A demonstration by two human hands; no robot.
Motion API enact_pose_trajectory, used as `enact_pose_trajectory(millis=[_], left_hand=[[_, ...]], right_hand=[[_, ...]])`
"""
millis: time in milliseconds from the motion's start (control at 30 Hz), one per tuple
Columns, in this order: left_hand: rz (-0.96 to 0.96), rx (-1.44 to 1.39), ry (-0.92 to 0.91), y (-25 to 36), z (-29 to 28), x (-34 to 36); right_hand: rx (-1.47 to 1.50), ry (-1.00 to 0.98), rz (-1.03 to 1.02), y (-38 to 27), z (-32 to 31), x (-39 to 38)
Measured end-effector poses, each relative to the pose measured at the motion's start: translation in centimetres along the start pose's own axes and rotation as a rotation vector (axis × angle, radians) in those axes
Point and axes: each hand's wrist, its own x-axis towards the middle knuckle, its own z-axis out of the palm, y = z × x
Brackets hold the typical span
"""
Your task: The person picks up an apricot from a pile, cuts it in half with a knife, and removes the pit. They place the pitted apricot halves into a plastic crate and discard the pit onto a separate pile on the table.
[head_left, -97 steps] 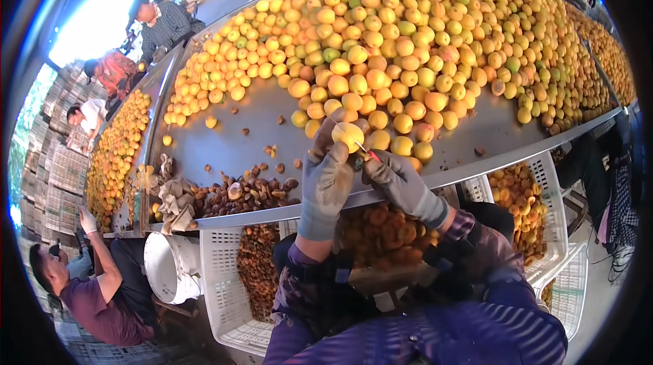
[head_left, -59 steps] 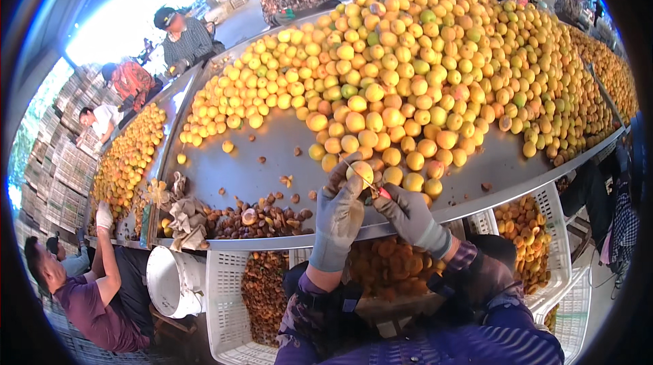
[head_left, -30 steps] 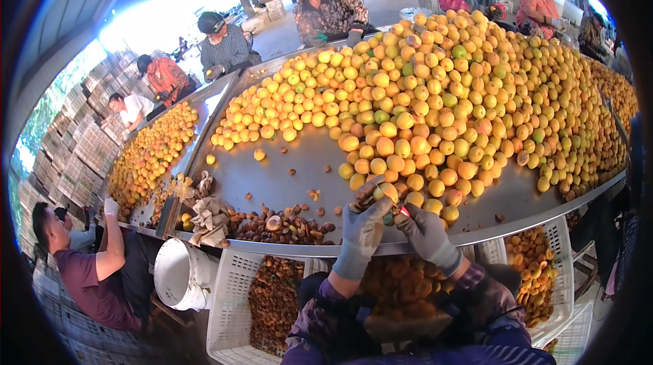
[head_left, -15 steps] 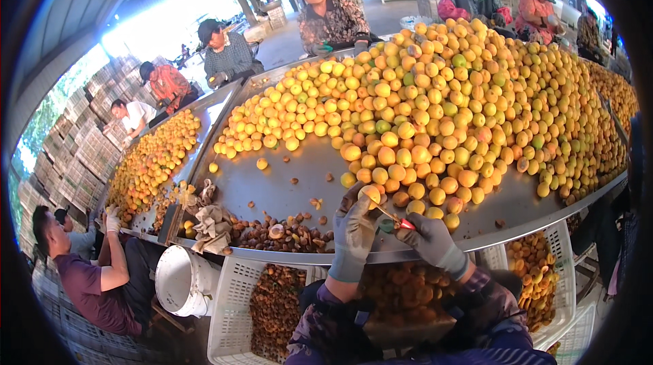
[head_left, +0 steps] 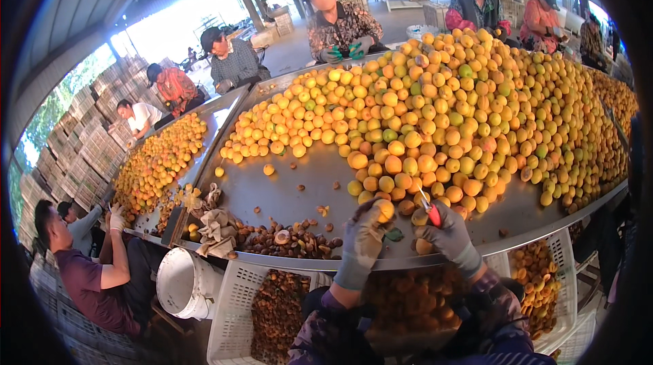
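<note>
My left hand (head_left: 362, 241), in a grey work glove, is closed around a yellow-orange apricot (head_left: 385, 211) above the near edge of the metal table (head_left: 306, 178). Closed on a small red-handled knife (head_left: 432, 214), my gloved right hand (head_left: 450, 237) sits just to the right. Its thin metal blade points up and away, apart from the held fruit. Beneath the right hand's fingers lies another apricot (head_left: 423, 247), and a green leaf (head_left: 394, 234) rests between the hands. A large heap of apricots (head_left: 462, 113) rises right beyond both hands.
Brown pits (head_left: 292, 237) and a crumpled cloth (head_left: 216, 229) lie along the table's near left. Below the edge stand white crates, one of pits (head_left: 275, 310), one of apricot halves (head_left: 534, 276), and a white bucket (head_left: 183, 283). Several people work around the table.
The knife tip, earlier at the apricot in my left hand, has swung up and away from it. My hands have moved slightly apart, and the whole view has shifted a little.
</note>
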Motion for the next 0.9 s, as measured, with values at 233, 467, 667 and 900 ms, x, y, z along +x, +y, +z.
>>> enact_pose_trajectory(millis=[233,467,667,900], left_hand=[[-0.117,0.043,-0.086,-1.7,1.8,0.1],[-0.202,-0.103,-0.335,-1.0,0.5,1.1],[-0.183,-0.205,-0.313,-0.1,0.9,-0.1],[0.015,-0.036,-0.245,1.3,0.1,0.0]], right_hand=[[-0.054,0.027,-0.254,1.4,1.1,2.1],[0.496,-0.023,0.082,-0.5,2.1,2.3],[1.007,0.047,0.159,-0.1,2.1,1.8],[0.643,0.119,0.184,0.1,2.5,1.9]])
